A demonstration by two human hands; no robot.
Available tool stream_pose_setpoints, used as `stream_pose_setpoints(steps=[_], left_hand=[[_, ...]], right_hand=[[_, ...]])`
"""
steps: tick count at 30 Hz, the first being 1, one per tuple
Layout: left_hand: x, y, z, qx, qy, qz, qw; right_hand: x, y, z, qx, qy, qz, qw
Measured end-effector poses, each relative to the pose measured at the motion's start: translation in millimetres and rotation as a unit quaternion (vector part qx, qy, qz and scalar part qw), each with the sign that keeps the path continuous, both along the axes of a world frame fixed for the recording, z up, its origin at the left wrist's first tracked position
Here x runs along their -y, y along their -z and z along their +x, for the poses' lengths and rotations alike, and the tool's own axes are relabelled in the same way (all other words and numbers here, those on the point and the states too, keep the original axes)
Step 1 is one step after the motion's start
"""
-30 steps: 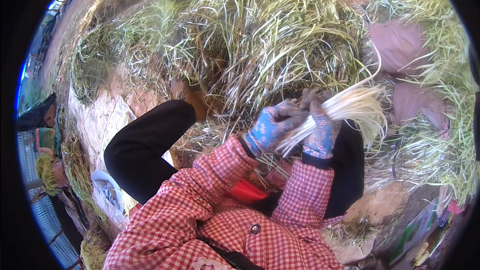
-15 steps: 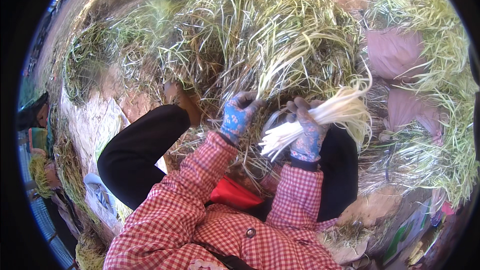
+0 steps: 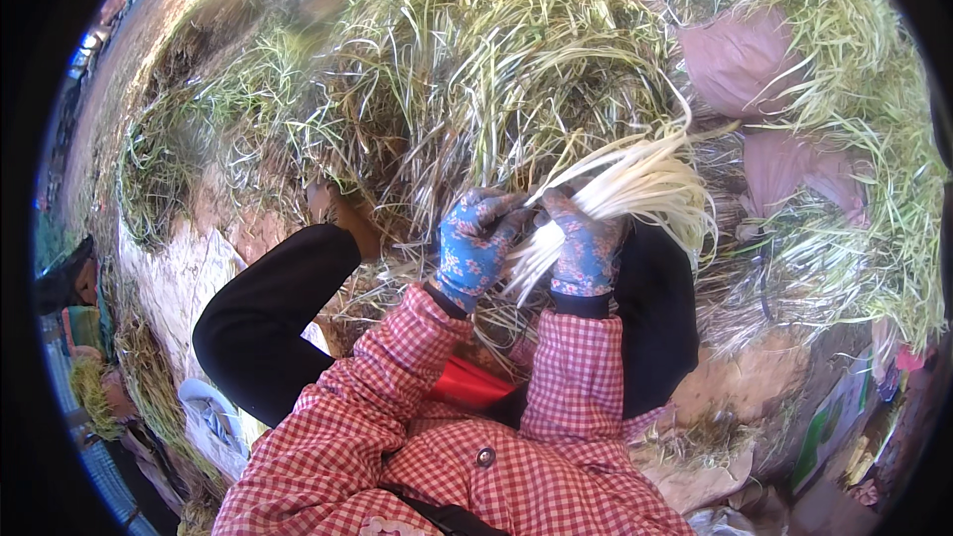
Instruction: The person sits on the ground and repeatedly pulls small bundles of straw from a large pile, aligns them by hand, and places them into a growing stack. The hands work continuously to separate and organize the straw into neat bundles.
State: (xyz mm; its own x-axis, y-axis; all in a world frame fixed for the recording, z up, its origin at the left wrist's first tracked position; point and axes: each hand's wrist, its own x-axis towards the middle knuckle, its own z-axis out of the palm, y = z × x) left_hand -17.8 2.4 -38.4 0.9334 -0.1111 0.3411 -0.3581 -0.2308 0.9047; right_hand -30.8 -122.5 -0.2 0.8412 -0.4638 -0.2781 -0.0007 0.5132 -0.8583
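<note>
My right hand (image 3: 588, 246), in a blue flowered glove, is closed round a bundle of pale chives (image 3: 647, 181). Their white stem ends stick out to the left below the fingers, and the yellowish leaves fan out to the right. Close beside it is my left hand (image 3: 475, 243), gloved alike, with its fingertips pinched together near the right fingers. Whatever lies in that pinch is too small and hidden to make out. Beyond both hands rises a large heap of loose green and yellow chives (image 3: 476, 89).
More chives (image 3: 864, 89) spread along the right side, beside pinkish cloth bundles (image 3: 745, 60). My bent legs in black trousers (image 3: 268, 318) frame the work. A red object (image 3: 469, 383) lies between them. Pale sheeting (image 3: 179, 273) covers ground at the left.
My left hand has come away from the long stalks at the heap and closed in on my right hand. The right hand and its bundle have shifted slightly left.
</note>
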Motion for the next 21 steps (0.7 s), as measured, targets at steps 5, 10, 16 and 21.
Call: stream_pose_setpoints(steps=[5,10,16,21], left_hand=[[-3,-13,15,-0.079,0.104,0.005,0.991],[2,18,16,-0.219,0.064,-0.212,0.95],[-103,127,32,-0.206,-0.246,0.107,0.941],[-171,95,72,-0.301,-0.24,0.399,0.832]], right_hand=[[5,-3,0,-0.005,0.01,-0.172,0.985],[6,-5,3,-0.039,0.054,-0.023,0.997],[28,-9,-2,0.022,0.204,-0.003,0.979],[36,-9,-4,0.013,0.167,-0.002,0.986]])
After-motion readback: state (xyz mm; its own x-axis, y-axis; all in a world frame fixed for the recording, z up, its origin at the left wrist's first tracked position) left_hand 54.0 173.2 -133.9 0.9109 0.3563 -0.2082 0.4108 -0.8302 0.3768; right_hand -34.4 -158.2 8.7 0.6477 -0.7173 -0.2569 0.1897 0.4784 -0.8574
